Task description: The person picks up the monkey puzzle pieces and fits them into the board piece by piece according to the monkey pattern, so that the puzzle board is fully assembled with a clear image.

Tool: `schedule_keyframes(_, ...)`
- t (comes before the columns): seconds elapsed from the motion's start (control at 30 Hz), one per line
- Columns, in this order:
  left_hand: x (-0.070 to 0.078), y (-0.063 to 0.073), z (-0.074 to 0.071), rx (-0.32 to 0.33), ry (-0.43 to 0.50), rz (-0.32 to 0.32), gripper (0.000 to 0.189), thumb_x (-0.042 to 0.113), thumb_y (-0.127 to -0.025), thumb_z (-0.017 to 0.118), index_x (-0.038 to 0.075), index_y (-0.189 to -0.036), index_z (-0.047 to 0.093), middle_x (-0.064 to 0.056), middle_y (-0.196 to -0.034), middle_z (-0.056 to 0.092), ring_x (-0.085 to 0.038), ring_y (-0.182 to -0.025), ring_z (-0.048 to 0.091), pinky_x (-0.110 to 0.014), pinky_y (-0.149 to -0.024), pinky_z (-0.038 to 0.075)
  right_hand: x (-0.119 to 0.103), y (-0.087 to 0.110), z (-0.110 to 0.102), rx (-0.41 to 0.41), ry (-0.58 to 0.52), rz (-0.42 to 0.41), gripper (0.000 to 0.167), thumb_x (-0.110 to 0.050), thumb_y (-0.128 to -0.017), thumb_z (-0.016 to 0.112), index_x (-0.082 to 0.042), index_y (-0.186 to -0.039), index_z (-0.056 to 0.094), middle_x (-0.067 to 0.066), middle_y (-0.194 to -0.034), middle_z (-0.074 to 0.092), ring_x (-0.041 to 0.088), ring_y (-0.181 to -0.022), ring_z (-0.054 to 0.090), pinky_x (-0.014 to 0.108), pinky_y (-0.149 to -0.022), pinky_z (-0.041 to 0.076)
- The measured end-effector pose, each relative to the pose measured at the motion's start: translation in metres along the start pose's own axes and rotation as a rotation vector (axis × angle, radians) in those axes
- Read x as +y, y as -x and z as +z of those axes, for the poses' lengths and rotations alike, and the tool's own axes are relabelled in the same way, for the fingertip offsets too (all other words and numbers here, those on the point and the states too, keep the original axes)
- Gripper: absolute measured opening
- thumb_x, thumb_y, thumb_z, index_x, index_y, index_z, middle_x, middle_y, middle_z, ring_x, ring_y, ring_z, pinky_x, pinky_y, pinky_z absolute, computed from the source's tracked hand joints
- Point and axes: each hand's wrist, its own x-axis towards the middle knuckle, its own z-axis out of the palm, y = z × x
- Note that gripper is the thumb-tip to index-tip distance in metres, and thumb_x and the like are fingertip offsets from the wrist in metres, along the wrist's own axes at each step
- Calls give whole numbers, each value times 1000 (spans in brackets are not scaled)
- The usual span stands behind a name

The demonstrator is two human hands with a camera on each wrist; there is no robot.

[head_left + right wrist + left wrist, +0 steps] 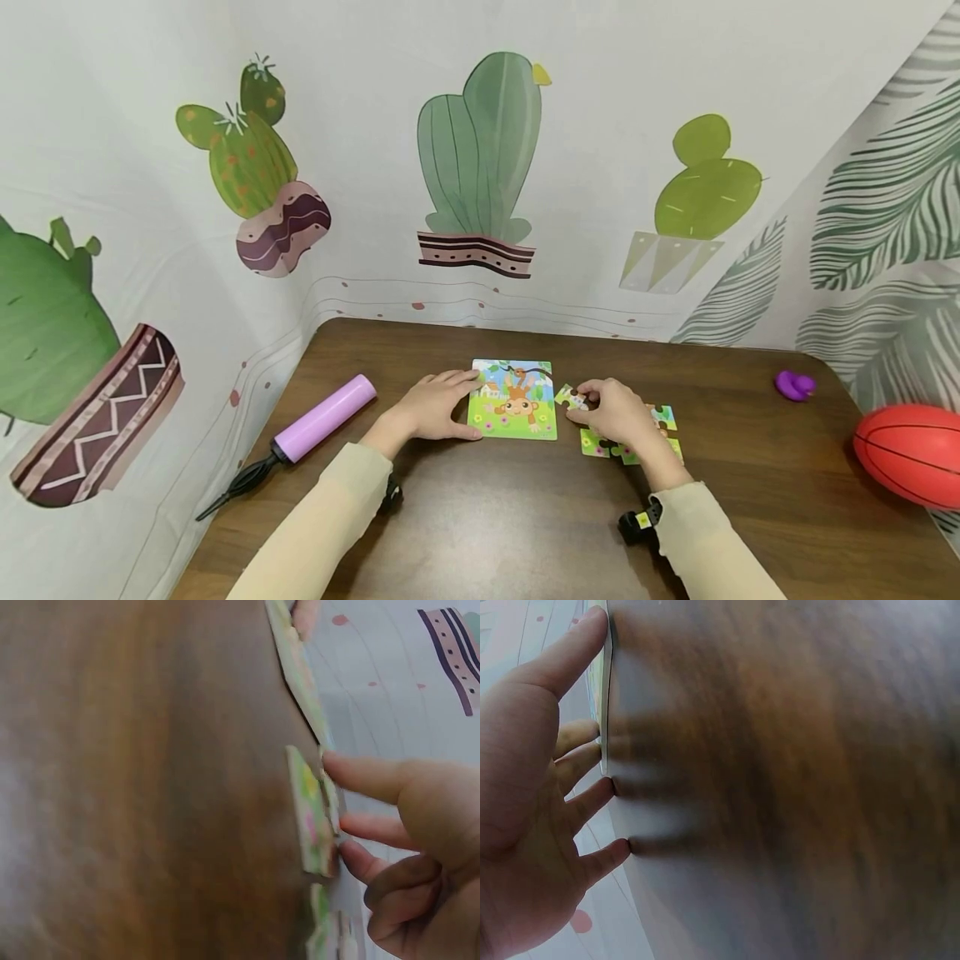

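Note:
A square picture board [513,400] with a cartoon monkey lies flat on the table in the head view. My left hand [441,407] rests at its left side, fingers spread, with thumb and fingertips touching the edge. In the left wrist view those fingers [592,802] look fairly straight. To the right of the board, my right hand [617,412] pinches a small jigsaw piece [567,398] between thumb and fingers. Several more jigsaw pieces [596,444] lie under and beside that hand, partly hidden by it. The right wrist view shows a flowered piece [309,814] near the fingertips.
On the brown wooden table [465,517], a pink hand pump [326,419] with a black end lies to the left. A purple rubber duck [795,385] sits at the far right, and a red ball [911,454] at the right edge. A cactus-print cloth [360,167] hangs behind.

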Motion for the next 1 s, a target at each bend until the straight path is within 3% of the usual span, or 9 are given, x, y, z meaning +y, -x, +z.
schedule_keyframes(0.17, 1, 0, 0, 8, 6, 7, 95, 73, -87, 67, 19, -161, 42, 2, -169, 29, -25, -154, 26, -57, -120, 25, -2, -1, 1, 38, 27, 33, 44, -37, -92, 80, -6, -123, 70, 6, -108, 63, 21, -80, 57, 41, -75, 48)
schedule_keyframes(0.5, 1, 1, -1, -4, 16, -6, 96, 74, -87, 67, 20, -162, 40, 1, -169, 28, -27, -154, 25, -59, -119, 25, -7, -3, 0, -1, 8, 33, 42, -28, -94, 79, -2, -123, 65, 11, -113, 60, 25, -89, 57, 44, -81, 49)
schedule_keyframes(0.77, -1, 1, 0, 9, 6, 3, 96, 74, -87, 67, 19, -161, 41, 1, -169, 29, -26, -154, 26, -57, -120, 25, -7, 0, 1, 33, -74, 40, 42, -24, -93, 80, -5, -124, 59, 8, -109, 61, 22, -79, 58, 40, -73, 48)
schedule_keyframes(1.0, -1, 1, 1, 9, -6, 10, 95, 74, -87, 66, 20, -161, 41, 2, -169, 28, -25, -154, 26, -56, -120, 25, 2, 2, 4, 133, -31, -15, 29, -24, -98, 74, -5, -119, 68, 4, -95, 66, 18, -65, 56, 36, -60, 44)
